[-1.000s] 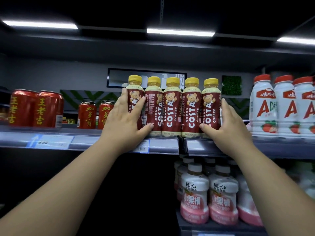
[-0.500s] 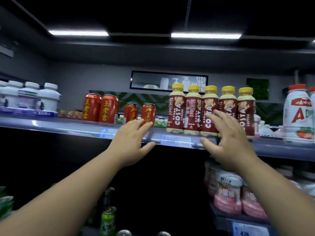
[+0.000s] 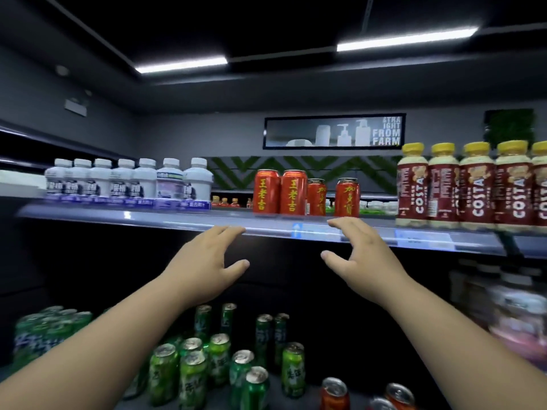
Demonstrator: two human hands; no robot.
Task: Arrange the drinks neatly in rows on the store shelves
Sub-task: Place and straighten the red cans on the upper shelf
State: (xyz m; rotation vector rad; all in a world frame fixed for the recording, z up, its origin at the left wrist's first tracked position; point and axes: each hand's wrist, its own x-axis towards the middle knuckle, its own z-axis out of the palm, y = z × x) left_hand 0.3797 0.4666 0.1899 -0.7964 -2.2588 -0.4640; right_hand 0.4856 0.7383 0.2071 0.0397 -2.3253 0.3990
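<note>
Several red cans (image 3: pixel 291 192) with yellow lettering stand on the upper shelf (image 3: pixel 177 217), two at the front and two set farther back and apart. My left hand (image 3: pixel 204 261) and my right hand (image 3: pixel 355 257) hover just below the shelf's front edge, under those cans, fingers spread and holding nothing. A straight row of Costa coffee bottles (image 3: pixel 473 187) with yellow caps stands to the right. White bottles (image 3: pixel 130 182) line the shelf's left part.
On the lower shelf, green cans (image 3: pixel 219 359) stand loosely scattered, with more green cans (image 3: pixel 44 327) at the left. A few red cans (image 3: pixel 334 393) sit at the bottom right. Blurred pink-labelled bottles (image 3: pixel 518 315) fill the right lower shelf.
Both hands have left the Costa bottles and moved left along the shelf edge. The view has swung left, and the red cans are now above my hands.
</note>
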